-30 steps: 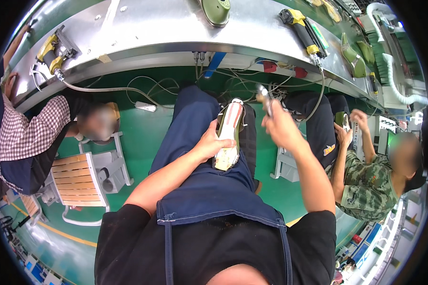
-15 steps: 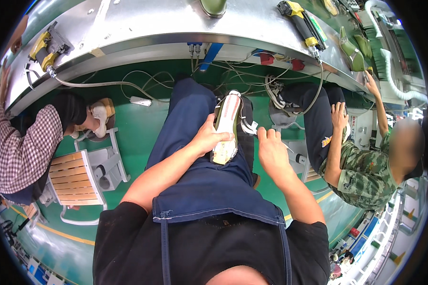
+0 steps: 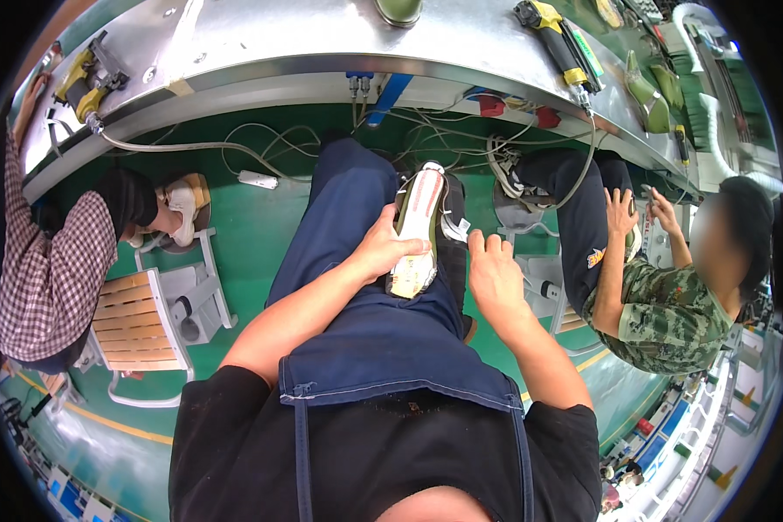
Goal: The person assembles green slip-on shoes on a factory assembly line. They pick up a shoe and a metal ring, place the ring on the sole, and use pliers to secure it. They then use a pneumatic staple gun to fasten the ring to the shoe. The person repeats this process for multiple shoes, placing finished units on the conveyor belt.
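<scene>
Shoe (image 3: 419,228) resting sole-up on the lap, between the knees, toe pointing away toward the bench. Olive-green upper below, pale cream outsole on top, ribbed with reddish bars along the middle and worn-looking at the heel end nearest the body. White tag or lace end dangling at its right side, too small to tell which. Judged from this: sole already seated on the upper, pressing or checking of the edge seemingly in hand, heel end maybe left to go; whether the bond is finished cannot be told.

Left hand (image 3: 384,250) clamped on the shoe, thumb across the outsole near the heel, fingers curled round the near side. Right hand (image 3: 493,274) just beside the shoe on the right, fingers drawn together and bent; whether touching the shoe or holding anything cannot be told.

Under the shoe, dark blue apron (image 3: 383,339) of stiff denim-like cloth, stitched hem, strap running up over a black shirt.

Further out, curved steel bench (image 3: 322,43), smooth and dull-shiny, with yellow-and-black power tool (image 3: 558,39) lying on top and loose pale cables (image 3: 261,143) hanging beneath over a glossy green floor. Left, a person in a checked sleeve (image 3: 48,261) beside a slatted wooden stool (image 3: 135,317). Right, a person in a camouflage shirt (image 3: 661,317), hands raised to the bench edge.
</scene>
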Demonstrator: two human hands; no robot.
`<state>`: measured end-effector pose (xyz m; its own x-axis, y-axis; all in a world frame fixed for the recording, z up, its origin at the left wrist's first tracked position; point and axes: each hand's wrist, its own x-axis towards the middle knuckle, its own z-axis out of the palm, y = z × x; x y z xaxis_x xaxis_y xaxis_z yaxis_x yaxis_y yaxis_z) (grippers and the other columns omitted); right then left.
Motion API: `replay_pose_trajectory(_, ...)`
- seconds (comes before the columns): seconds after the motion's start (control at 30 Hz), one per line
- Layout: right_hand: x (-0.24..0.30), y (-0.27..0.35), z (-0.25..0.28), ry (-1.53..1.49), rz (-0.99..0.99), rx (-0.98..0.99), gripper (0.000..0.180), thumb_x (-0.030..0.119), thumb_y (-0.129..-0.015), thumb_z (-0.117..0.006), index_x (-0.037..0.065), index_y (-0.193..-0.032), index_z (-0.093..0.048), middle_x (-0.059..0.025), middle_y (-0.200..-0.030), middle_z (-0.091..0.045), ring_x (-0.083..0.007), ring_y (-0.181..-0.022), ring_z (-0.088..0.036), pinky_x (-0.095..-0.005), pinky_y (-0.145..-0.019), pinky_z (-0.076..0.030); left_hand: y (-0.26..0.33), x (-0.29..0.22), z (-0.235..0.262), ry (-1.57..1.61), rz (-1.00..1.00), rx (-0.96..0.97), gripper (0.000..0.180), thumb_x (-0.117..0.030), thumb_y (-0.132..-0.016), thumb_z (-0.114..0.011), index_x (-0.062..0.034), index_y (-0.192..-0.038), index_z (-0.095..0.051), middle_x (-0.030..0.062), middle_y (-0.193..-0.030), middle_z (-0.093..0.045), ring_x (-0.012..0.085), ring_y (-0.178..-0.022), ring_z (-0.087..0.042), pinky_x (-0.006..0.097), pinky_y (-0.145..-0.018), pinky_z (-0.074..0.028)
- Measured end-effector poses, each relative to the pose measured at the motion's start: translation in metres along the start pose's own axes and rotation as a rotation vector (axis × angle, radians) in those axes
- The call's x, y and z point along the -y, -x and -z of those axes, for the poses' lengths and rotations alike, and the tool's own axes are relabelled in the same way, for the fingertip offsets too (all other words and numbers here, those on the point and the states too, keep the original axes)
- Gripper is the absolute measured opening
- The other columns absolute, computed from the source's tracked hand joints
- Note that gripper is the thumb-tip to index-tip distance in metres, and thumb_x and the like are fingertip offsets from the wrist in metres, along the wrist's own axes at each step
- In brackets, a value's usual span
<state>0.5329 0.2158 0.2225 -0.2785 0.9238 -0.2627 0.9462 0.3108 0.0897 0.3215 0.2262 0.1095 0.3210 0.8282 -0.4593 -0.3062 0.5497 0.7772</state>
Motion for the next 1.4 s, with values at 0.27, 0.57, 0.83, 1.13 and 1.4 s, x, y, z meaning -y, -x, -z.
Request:
replay_pose_trajectory(0.27, 0.005, 0.0, 0.007, 0.013, -0.019, 0.065, 0.033, 0.004, -0.092, -0.059, 0.001, -0.125, -0.055, -0.0187, -0.103, -0.063, -0.0386, -0.098, -0.068, -0.047, -0.073, -0.063, 0.001, -0.001, -0.001, -0.007, 0.004, -0.011, 0.09, -0.007, -0.082, -0.083, 0.0054, -0.153, -0.029, 0.0207, -0.133, -0.063, 0.0274, -0.118, -0.068, 0.038, -0.101, -0.055)
replay_pose_trajectory(0.57, 0.001, -0.002, 0.007, -0.118, 0.073, 0.147, 0.026, 0.001, -0.09, -0.057, -0.001, -0.115, -0.053, -0.0241, -0.099, -0.066, -0.0414, -0.093, -0.072, -0.0494, -0.078, -0.061, -0.002, 0.006, 0.003, -0.065, -0.003, -0.021, 0.087, -0.008, -0.082, -0.083, 0.0052, -0.151, -0.031, 0.0203, -0.13, -0.064, 0.0265, -0.116, -0.068, 0.037, -0.1, -0.055)
replay_pose_trajectory(0.83, 0.004, -0.009, 0.016, -0.201, 0.087, 0.23, 0.022, -0.003, -0.087, -0.056, -0.002, -0.109, -0.051, -0.0268, -0.096, -0.067, -0.0439, -0.089, -0.072, -0.0526, -0.078, -0.059, -0.002, 0.003, 0.002, -0.064, 0.008, -0.022, 0.084, -0.006, -0.081, -0.084, 0.004, -0.148, -0.034, 0.0189, -0.128, -0.065, 0.0261, -0.115, -0.069, 0.038, -0.1, -0.055)
replay_pose_trajectory(1.13, 0.012, -0.013, 0.01, -0.082, 0.194, 0.175, 0.018, 0.002, -0.088, -0.06, -0.004, -0.104, -0.052, -0.0253, -0.089, -0.068, -0.0378, -0.075, -0.074, -0.045, -0.065, -0.061, 0.002, -0.013, -0.002, -0.079, 0.034, -0.038, 0.081, -0.005, -0.08, -0.085, 0.0028, -0.145, -0.036, 0.0185, -0.123, -0.067, 0.0254, -0.113, -0.069, 0.038, -0.098, -0.056)
replay_pose_trajectory(1.4, 0.028, -0.018, 0.023, 0.273, 0.249, 0.092, 0.025, 0.01, -0.087, -0.064, -0.007, -0.104, -0.057, -0.014, -0.082, -0.067, -0.0236, -0.07, -0.073, -0.0335, -0.053, -0.059, 0.002, -0.036, 0.005, -0.052, 0.152, 0.004, 0.068, -0.018, -0.087, -0.081, 0.0025, -0.142, -0.046, 0.0173, -0.115, -0.07, 0.0268, -0.102, -0.073, 0.039, -0.086, -0.061)
